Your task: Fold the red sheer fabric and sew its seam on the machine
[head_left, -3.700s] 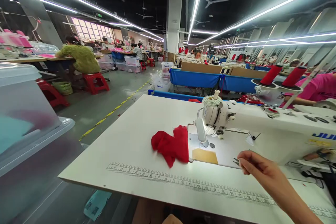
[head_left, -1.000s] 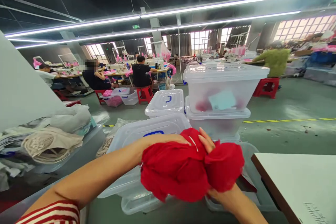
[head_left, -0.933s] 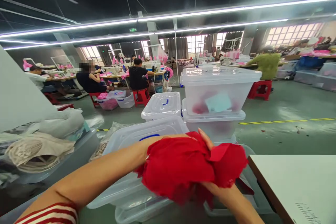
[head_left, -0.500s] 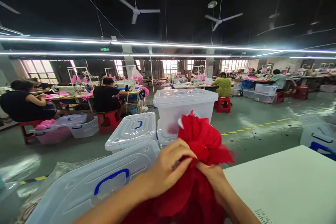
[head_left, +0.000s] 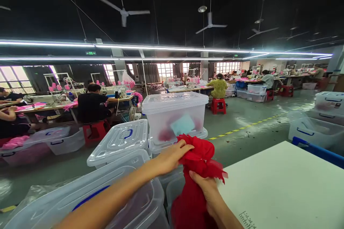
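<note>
A gathered piece of red fabric with ruffled, frayed edges is held up in front of me, its lower part hanging down at the bottom of the view. My left hand grips the ruffled upper part from the left, fingers curled over it. Lower and to the right, my right hand is closed around the bunched middle, thumb pressed against the cloth. Some fingertips of both hands are hidden in the folds.
Lidded clear plastic boxes stand ahead and to the left, one lid close under my left arm. A white board or tabletop lies at right. Beyond, people sit on red stools at sewing tables.
My view has turned to the right. My left hand has moved from the pinched middle up to the ruffled top of the fabric, while my right hand still holds the cloth.
</note>
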`<action>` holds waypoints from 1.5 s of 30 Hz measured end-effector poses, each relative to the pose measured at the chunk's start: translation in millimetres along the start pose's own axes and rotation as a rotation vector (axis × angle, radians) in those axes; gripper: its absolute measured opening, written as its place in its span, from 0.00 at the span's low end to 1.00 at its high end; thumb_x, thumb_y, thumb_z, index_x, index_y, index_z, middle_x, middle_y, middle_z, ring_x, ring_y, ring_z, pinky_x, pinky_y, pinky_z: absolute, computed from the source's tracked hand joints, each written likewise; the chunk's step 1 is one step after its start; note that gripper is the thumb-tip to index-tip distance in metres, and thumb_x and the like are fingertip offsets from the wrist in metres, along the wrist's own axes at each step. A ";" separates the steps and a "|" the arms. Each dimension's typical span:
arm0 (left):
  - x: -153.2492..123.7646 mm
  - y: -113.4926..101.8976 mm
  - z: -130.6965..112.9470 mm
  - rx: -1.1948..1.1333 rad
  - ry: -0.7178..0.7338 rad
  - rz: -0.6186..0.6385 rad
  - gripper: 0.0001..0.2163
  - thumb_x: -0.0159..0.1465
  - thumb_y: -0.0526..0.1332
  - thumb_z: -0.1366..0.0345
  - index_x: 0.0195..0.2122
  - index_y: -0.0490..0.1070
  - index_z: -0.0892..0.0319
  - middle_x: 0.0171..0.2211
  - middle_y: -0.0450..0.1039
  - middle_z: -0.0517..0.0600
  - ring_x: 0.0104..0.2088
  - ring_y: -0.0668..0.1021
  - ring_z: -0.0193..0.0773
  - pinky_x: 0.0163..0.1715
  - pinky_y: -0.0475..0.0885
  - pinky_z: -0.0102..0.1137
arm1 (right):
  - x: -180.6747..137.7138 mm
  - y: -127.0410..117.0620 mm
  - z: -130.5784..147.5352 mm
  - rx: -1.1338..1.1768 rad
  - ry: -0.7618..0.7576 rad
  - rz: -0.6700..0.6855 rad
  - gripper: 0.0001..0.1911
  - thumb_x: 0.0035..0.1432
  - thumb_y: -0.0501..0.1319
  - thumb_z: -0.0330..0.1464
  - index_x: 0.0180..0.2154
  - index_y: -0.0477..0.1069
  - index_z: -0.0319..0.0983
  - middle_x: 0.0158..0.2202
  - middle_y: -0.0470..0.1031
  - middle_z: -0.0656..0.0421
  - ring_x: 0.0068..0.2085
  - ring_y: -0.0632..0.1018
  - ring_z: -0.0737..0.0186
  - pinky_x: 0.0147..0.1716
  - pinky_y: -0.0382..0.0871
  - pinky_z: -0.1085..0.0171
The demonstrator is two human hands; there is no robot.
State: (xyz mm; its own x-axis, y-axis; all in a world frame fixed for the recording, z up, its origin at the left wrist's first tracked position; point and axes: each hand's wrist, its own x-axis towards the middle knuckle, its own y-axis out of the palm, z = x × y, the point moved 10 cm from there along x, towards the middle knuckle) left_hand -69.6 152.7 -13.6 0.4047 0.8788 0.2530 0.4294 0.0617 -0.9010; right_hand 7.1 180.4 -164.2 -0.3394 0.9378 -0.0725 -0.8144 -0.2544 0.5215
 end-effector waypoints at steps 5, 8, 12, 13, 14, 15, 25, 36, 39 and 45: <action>39.1 -24.8 51.0 -0.137 -0.046 -0.004 0.09 0.59 0.60 0.70 0.39 0.77 0.58 0.34 0.77 0.47 0.34 0.77 0.38 0.34 0.72 0.27 | -2.6 -0.3 -9.3 0.133 0.140 0.030 0.32 0.31 0.76 0.39 0.42 0.75 0.36 0.39 0.80 0.52 0.41 0.80 0.48 0.44 0.74 0.57; 41.0 -46.8 56.5 -0.096 -0.104 -0.272 0.11 0.61 0.55 0.69 0.42 0.75 0.58 0.37 0.75 0.51 0.39 0.75 0.42 0.41 0.70 0.34 | -4.1 -1.1 -6.7 0.195 0.174 0.023 0.29 0.33 0.76 0.39 0.40 0.75 0.36 0.36 0.80 0.53 0.37 0.81 0.50 0.40 0.75 0.59; 11.1 -39.7 16.7 -0.026 -0.021 -0.505 0.14 0.64 0.55 0.65 0.49 0.71 0.56 0.44 0.70 0.56 0.47 0.70 0.47 0.50 0.65 0.42 | -1.8 -1.6 -3.5 0.273 0.204 0.017 0.25 0.36 0.75 0.42 0.36 0.76 0.36 0.31 0.80 0.55 0.36 0.81 0.50 0.36 0.76 0.59; 6.8 -25.2 -1.2 -0.011 0.076 -0.440 0.10 0.63 0.57 0.64 0.43 0.73 0.55 0.40 0.71 0.55 0.43 0.72 0.45 0.47 0.67 0.39 | -1.1 -1.3 -3.3 0.288 0.209 0.020 0.25 0.35 0.75 0.42 0.35 0.76 0.36 0.31 0.80 0.55 0.36 0.81 0.49 0.36 0.76 0.59; 4.1 -2.8 -23.5 0.019 0.229 -0.297 0.07 0.63 0.57 0.64 0.38 0.74 0.56 0.34 0.71 0.54 0.37 0.72 0.43 0.42 0.68 0.36 | -0.7 -1.0 -3.4 0.300 0.213 0.025 0.24 0.35 0.76 0.42 0.33 0.76 0.36 0.30 0.80 0.54 0.37 0.80 0.49 0.35 0.76 0.60; 0.8 17.1 -37.0 0.051 0.316 -0.179 0.08 0.65 0.55 0.64 0.34 0.74 0.56 0.31 0.70 0.53 0.33 0.72 0.41 0.38 0.69 0.34 | -0.6 -0.7 -3.7 0.307 0.214 0.029 0.23 0.34 0.76 0.42 0.32 0.76 0.36 0.30 0.80 0.54 0.37 0.80 0.48 0.35 0.76 0.60; 26.6 38.0 1.1 0.072 -0.043 -0.227 0.04 0.65 0.54 0.72 0.35 0.66 0.58 0.36 0.66 0.51 0.36 0.70 0.42 0.38 0.67 0.35 | -2.3 1.4 1.5 0.326 0.132 0.026 0.29 0.37 0.76 0.39 0.42 0.75 0.36 0.38 0.80 0.55 0.43 0.80 0.50 0.39 0.76 0.60; 8.4 30.1 6.9 -0.493 -0.244 -0.109 0.09 0.52 0.60 0.63 0.25 0.58 0.57 0.24 0.59 0.44 0.26 0.62 0.34 0.28 0.60 0.29 | -8.9 8.5 9.5 0.221 0.058 0.025 0.20 0.38 0.75 0.34 0.36 0.76 0.37 0.38 0.80 0.56 0.44 0.79 0.51 0.42 0.74 0.63; -9.3 14.3 21.3 -0.745 -0.303 -0.084 0.15 0.54 0.58 0.54 0.24 0.53 0.57 0.19 0.52 0.40 0.21 0.56 0.29 0.22 0.55 0.25 | -7.5 6.8 13.6 0.198 0.073 0.041 0.16 0.38 0.73 0.33 0.34 0.76 0.37 0.32 0.80 0.57 0.38 0.80 0.53 0.37 0.74 0.63; -39.7 -20.3 95.8 -0.980 -0.488 -0.264 0.17 0.59 0.66 0.55 0.27 0.62 0.62 0.21 0.58 0.40 0.19 0.61 0.26 0.19 0.60 0.23 | -23.9 30.3 13.4 0.186 0.184 0.212 0.22 0.33 0.68 0.28 0.37 0.76 0.35 0.29 0.79 0.57 0.29 0.79 0.54 0.31 0.73 0.62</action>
State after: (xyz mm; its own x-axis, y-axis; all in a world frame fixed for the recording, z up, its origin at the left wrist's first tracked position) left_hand -171.7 161.8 -39.2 -0.0600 0.9975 0.0361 0.9907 0.0640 -0.1199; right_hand -3.1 153.5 -135.2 -0.5856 0.8057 -0.0893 -0.6225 -0.3764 0.6862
